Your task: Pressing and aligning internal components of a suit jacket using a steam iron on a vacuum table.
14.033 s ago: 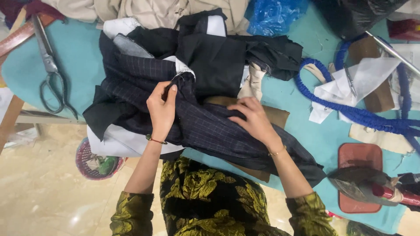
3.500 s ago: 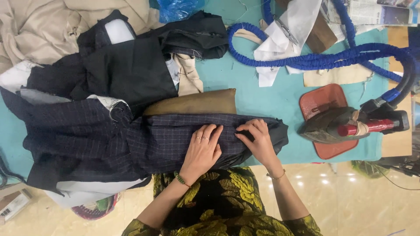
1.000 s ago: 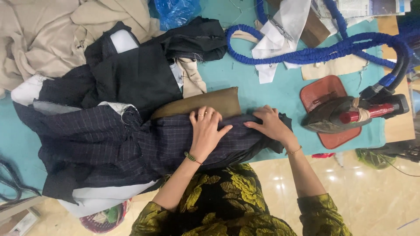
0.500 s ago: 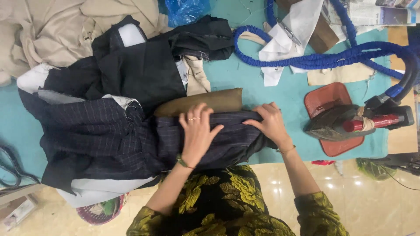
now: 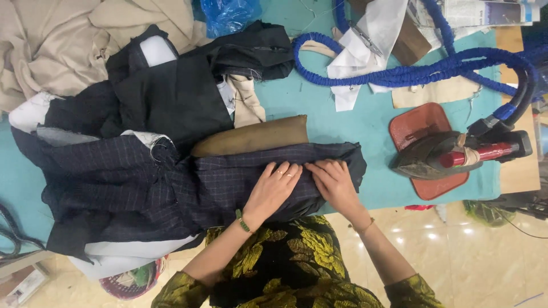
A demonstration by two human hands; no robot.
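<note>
On the teal table (image 5: pixel 342 108), both hands (left (image 5: pixel 274 185), right (image 5: pixel 334 182)) press flat, fingers open, on dark checked cloth (image 5: pixel 228 177).

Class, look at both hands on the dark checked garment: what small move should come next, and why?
Probably reach the right hand for the iron: both hands, the left hand too, lie flat on the checked garment over the brown pad.

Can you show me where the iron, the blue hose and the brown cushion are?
iron (image 5: pixel 442 157): head view, on its dark body.
blue hose (image 5: pixel 422 71): head view, on its middle stretch.
brown cushion (image 5: pixel 251 137): head view, on its top side.
</note>
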